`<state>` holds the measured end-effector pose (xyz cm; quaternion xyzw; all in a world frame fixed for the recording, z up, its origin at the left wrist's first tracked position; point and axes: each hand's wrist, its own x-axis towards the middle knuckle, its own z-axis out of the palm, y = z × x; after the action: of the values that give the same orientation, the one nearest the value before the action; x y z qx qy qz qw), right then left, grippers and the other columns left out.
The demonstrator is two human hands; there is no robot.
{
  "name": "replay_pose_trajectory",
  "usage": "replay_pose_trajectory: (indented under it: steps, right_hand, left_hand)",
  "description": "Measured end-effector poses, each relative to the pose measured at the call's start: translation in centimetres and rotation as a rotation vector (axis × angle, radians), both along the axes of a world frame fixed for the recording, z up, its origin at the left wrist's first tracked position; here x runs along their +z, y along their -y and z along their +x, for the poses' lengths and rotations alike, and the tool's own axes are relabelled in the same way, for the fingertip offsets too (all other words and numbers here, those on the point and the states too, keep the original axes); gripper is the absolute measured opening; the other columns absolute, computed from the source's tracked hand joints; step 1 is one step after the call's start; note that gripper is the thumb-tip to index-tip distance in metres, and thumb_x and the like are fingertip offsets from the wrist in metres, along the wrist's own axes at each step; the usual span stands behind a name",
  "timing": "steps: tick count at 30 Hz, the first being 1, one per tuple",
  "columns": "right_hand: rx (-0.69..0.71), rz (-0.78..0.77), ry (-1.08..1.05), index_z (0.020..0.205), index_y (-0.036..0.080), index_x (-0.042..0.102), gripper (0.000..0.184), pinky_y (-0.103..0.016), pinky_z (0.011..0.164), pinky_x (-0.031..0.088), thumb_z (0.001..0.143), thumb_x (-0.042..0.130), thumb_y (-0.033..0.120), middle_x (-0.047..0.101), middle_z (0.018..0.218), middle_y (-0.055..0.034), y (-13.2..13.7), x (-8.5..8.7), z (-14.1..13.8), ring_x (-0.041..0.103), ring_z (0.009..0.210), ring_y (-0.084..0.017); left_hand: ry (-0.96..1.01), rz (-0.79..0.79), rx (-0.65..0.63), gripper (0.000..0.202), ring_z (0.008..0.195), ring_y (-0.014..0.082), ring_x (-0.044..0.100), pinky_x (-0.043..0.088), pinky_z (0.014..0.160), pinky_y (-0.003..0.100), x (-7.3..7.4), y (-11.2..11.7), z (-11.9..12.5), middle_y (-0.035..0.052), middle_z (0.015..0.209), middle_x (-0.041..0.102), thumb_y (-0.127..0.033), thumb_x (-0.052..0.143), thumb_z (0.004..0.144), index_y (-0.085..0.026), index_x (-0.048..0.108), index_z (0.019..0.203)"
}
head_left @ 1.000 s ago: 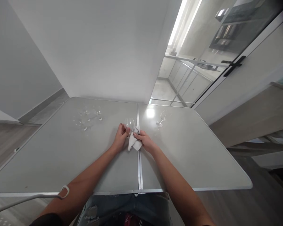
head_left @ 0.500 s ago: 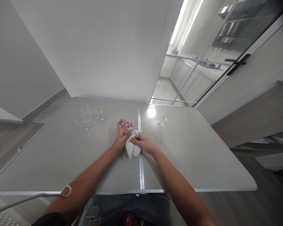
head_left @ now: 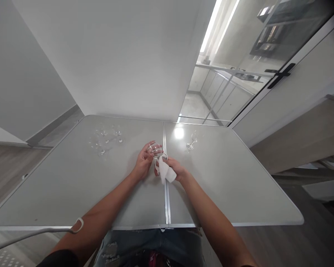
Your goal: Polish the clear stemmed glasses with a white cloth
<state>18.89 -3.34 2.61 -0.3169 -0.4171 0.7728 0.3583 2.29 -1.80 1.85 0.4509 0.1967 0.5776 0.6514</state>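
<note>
My left hand (head_left: 145,160) is closed around the bowl of a clear stemmed glass (head_left: 155,149), its fingers showing through from behind. My right hand (head_left: 176,167) grips a white cloth (head_left: 165,171), which hangs down and covers the stem and foot end of the glass. Both hands meet above the seam in the middle of the table. To the right, one clear stemmed glass (head_left: 191,143) stands on the table. On the left stands a group of several clear stemmed glasses (head_left: 102,141), their outlines faint against the surface.
The pale grey folding table (head_left: 225,193) has a metal rim and a metal seam (head_left: 167,207) down its middle. A white wall (head_left: 122,74) rises behind it. A glass-paned door (head_left: 225,89) stands at the back right. A grey cable (head_left: 44,230) crosses the lower left.
The glass and both hands have shifted slightly right. The left fingers have spread and changed their hold on the bowl. The cloth has swung right and turned in my right hand.
</note>
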Motion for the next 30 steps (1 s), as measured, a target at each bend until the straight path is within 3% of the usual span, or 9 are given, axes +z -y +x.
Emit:
replay_pose_trajectory:
  steps: [2,4,10,12,16,20,23,27,30]
  right_hand:
    - [0.029,-0.019,-0.058,0.083,0.020,0.056,0.048,-0.035,0.068,0.049,0.074,0.076,0.063,0.059,0.073,-0.0013,0.1,-0.1,-0.1,0.059,0.067,-0.019]
    - [-0.035,0.045,0.057,0.086,0.019,0.058,0.046,-0.033,0.067,0.047,0.075,0.075,0.061,0.060,0.074,-0.0012,0.0,-0.2,-0.3,0.059,0.068,-0.018]
    - [-0.440,0.608,0.739,0.081,0.019,0.064,0.024,-0.036,0.085,0.042,0.079,0.073,0.041,0.065,0.084,-0.0069,-1.0,-1.1,-0.6,0.057,0.094,-0.025]
    - [-0.434,0.551,0.679,0.078,0.020,0.063,0.024,-0.035,0.085,0.043,0.077,0.076,0.041,0.065,0.084,-0.0068,-1.1,-1.3,-0.7,0.058,0.095,-0.026]
    - [-0.215,0.188,0.317,0.082,0.019,0.061,0.041,-0.033,0.067,0.048,0.075,0.075,0.058,0.063,0.074,-0.0027,-0.8,-1.3,-0.6,0.059,0.070,-0.020]
    - [-0.065,-0.045,-0.016,0.088,0.020,0.058,0.049,-0.038,0.069,0.052,0.072,0.077,0.062,0.064,0.075,-0.0019,-0.5,-0.9,-0.2,0.060,0.064,-0.019]
    - [-0.152,0.095,0.187,0.087,0.019,0.061,0.043,-0.033,0.067,0.048,0.074,0.077,0.057,0.064,0.075,-0.0024,-0.7,-0.9,-0.1,0.059,0.067,-0.019]
    - [-0.410,0.543,0.717,0.080,0.020,0.065,0.026,-0.031,0.075,0.043,0.076,0.077,0.042,0.066,0.079,-0.0054,-1.2,-1.0,-0.2,0.059,0.084,-0.023]
    - [-0.392,0.520,0.709,0.079,0.020,0.065,0.026,-0.030,0.073,0.042,0.076,0.076,0.044,0.065,0.077,-0.0043,-1.2,-0.9,-0.1,0.059,0.082,-0.022]
  left_hand:
    - [-0.018,-0.003,0.001,0.073,0.113,0.0291,0.067,0.051,0.100,0.044,0.0,-0.1,0.0,0.0190,0.139,0.058,-0.054,0.078,0.080,-0.020,0.052,0.139]
    - [-0.052,0.017,0.066,0.071,0.113,0.0286,0.067,0.052,0.101,0.044,-0.3,-0.3,0.0,0.0188,0.137,0.061,-0.052,0.078,0.080,-0.019,0.054,0.138]
    - [-0.162,-0.014,0.328,0.068,0.110,0.0246,0.069,0.052,0.100,0.041,-1.5,-1.0,0.4,0.0135,0.125,0.068,-0.035,0.089,0.071,-0.021,0.056,0.129]
    - [-0.152,-0.048,0.309,0.065,0.111,0.0245,0.069,0.053,0.100,0.040,-1.6,-0.9,0.5,0.0140,0.126,0.068,-0.036,0.087,0.074,-0.021,0.055,0.129]
    - [-0.072,-0.099,0.179,0.059,0.112,0.0262,0.069,0.053,0.100,0.040,-1.2,-0.6,0.4,0.0165,0.129,0.067,-0.044,0.079,0.082,-0.018,0.058,0.131]
    - [0.013,-0.126,0.039,0.060,0.113,0.0279,0.069,0.052,0.100,0.042,-0.8,-0.5,0.3,0.0174,0.135,0.064,-0.046,0.079,0.082,-0.019,0.059,0.132]
    - [-0.009,-0.109,0.114,0.063,0.111,0.0267,0.070,0.053,0.100,0.042,-1.0,-0.7,0.3,0.0167,0.131,0.066,-0.044,0.083,0.078,-0.019,0.058,0.131]
    - [-0.062,-0.094,0.254,0.067,0.107,0.0253,0.071,0.054,0.098,0.042,-1.6,-1.0,0.5,0.0142,0.124,0.069,-0.034,0.090,0.070,-0.020,0.058,0.126]
    - [-0.059,-0.114,0.232,0.064,0.109,0.0263,0.071,0.054,0.100,0.043,-1.8,-1.1,0.5,0.0153,0.126,0.069,-0.034,0.089,0.072,-0.019,0.059,0.127]
